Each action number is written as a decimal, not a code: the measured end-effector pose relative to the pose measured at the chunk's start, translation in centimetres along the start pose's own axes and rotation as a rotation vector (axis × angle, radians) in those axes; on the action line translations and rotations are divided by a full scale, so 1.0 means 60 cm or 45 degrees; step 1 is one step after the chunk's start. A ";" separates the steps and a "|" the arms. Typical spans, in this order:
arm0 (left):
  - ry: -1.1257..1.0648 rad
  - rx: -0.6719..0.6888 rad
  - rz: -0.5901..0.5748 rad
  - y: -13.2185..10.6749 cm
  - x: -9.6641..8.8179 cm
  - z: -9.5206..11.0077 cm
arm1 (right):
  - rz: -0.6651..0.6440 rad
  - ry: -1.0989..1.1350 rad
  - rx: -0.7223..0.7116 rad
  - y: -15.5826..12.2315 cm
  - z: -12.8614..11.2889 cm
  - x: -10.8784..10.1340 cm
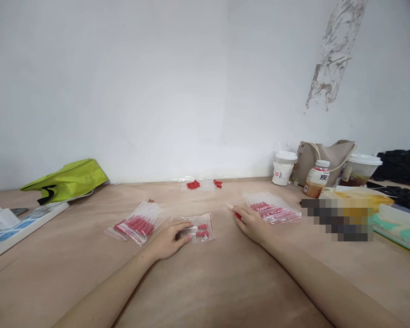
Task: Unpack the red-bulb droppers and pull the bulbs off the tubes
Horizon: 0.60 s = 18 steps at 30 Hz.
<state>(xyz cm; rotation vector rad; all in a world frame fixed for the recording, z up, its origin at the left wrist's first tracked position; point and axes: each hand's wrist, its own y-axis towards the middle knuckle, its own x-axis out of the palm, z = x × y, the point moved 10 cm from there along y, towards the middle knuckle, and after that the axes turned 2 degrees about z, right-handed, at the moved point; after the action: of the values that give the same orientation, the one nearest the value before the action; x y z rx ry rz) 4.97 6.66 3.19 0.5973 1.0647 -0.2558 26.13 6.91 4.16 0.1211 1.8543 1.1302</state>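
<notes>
At mid-table, one clear bag (194, 230), two red pieces (202, 233) visible inside; left hand (171, 238) spread, resting on it. Right hand (251, 222) pinches one red stick (238, 215), mostly hidden by the grip. Left bag stack (138, 223), right bag stack (269, 208): red-filled, overlapping, uncountable. Far: two red piles (193, 184). Far right: two cups (284, 168), one bottle (316, 181).

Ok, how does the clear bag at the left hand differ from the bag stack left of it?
The clear bag is single; the bag stack is several overlapping bags. The clear bag's red ends lie toward the right; the bag stack's lie roughly toward the person. The left hand is at the clear bag; its fingers are off the bag stack. Both are transparent, with red-ended pieces inside.
</notes>
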 end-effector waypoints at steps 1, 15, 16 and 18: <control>-0.001 -0.003 -0.003 0.000 0.000 0.001 | -0.023 -0.021 -0.031 -0.002 -0.004 0.006; 0.048 0.004 -0.029 0.001 0.002 0.007 | -0.301 -0.038 0.014 -0.010 0.003 0.039; 0.054 0.005 -0.030 0.000 0.002 0.006 | -0.307 -0.025 0.031 -0.011 0.005 0.040; 0.062 0.002 -0.030 0.000 0.003 0.003 | -0.310 -0.005 0.061 -0.013 0.010 0.041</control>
<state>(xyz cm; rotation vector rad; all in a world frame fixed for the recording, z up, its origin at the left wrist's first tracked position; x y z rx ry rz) 5.19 6.56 3.12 0.5949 1.1189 -0.2641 25.49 8.06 1.89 -0.0738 1.8366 0.9168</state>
